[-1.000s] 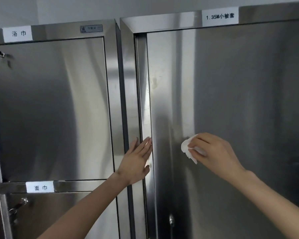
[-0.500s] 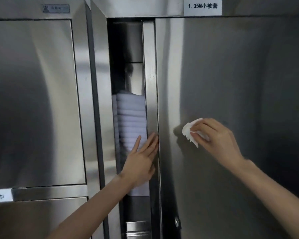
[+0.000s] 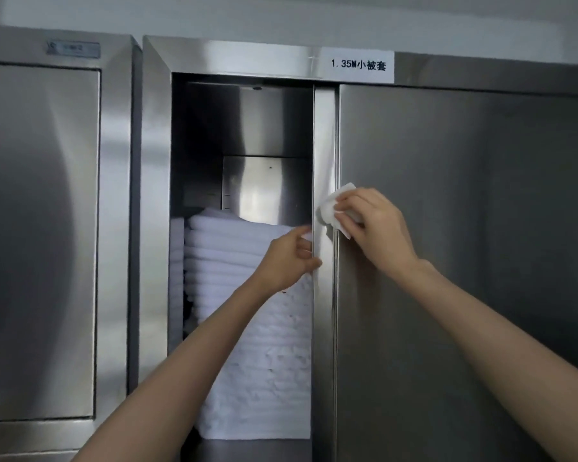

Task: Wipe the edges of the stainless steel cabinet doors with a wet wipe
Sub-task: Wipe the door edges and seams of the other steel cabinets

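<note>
A stainless steel sliding cabinet door (image 3: 464,228) stands partly open, its vertical left edge (image 3: 324,145) running down the middle of the view. My left hand (image 3: 286,258) grips that edge at mid height, fingers curled round it from the inside. My right hand (image 3: 376,225) holds a crumpled white wet wipe (image 3: 331,208) and presses it against the door's edge just above the left hand.
Inside the open cabinet a tall stack of folded white linen (image 3: 247,295) fills the shelf. A white label (image 3: 357,66) sits on the top frame. A second steel cabinet (image 3: 40,228) with a shut door stands to the left.
The door has slid further right, uncovering the linen stack. My left hand went from flat on the edge to gripping it. My right hand brought the wipe left onto the edge.
</note>
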